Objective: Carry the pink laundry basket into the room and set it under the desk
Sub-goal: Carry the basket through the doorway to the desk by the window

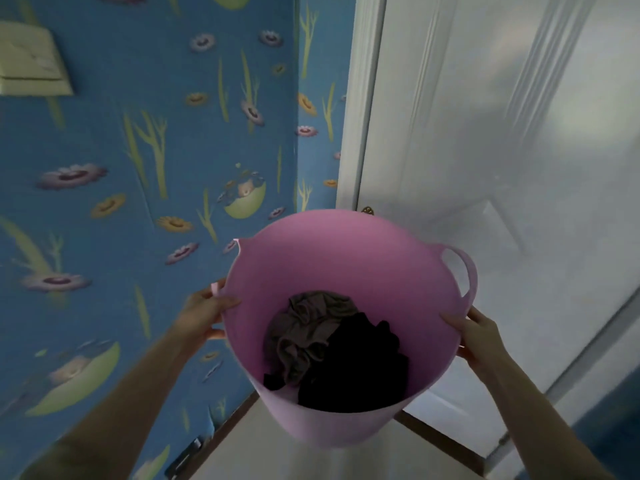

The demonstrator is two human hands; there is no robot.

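Note:
The pink laundry basket (346, 258) hangs in the air in front of me, tilted so its inside shows. Grey and black clothes (332, 348) lie in its bottom. My left hand (204, 315) grips the rim on the left side, just below a handle. On the right side my right hand (479, 336) grips the rim below the looped handle (464, 271). No desk is in view.
A white panelled door (485, 133) stands directly ahead on the right, with a brass fitting (367, 211) at its edge. Blue flowered wallpaper (138, 168) covers the wall on the left, with a light switch (31, 64) at upper left. Pale floor (263, 445) shows below the basket.

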